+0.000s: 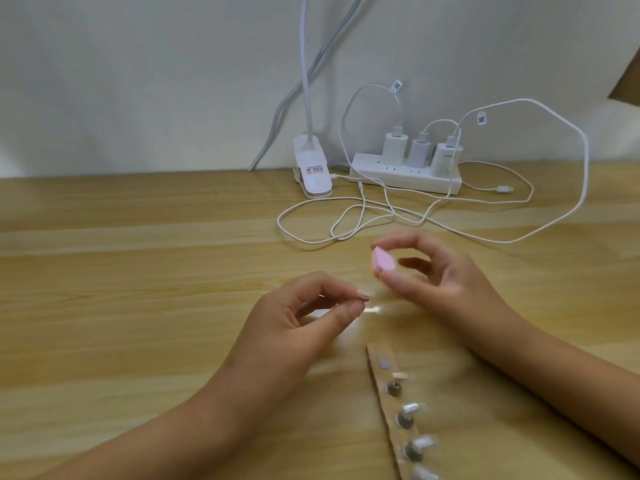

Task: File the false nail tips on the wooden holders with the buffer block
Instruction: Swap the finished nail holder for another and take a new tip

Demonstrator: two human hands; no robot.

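My left hand (298, 317) pinches a small holder with a clear false nail tip (125, 295) between thumb and forefinger, above the wooden table. Just to its right, my right hand (440, 271) pinches a pink buffer block (382, 263) between thumb and forefinger, a little above and apart from the nail tip. A wooden strip (381, 379) lies near the front edge below my hands. Several holders with clear nail tips (410, 412) stand on it in a row. One round spot at the strip's far end (383, 363) has no holder on it.
A white power strip (405, 176) with three chargers sits at the back by the wall. Loose white cables (363, 216) loop across the table behind my hands. A white clip lamp base (71, 169) stands left of the power strip.
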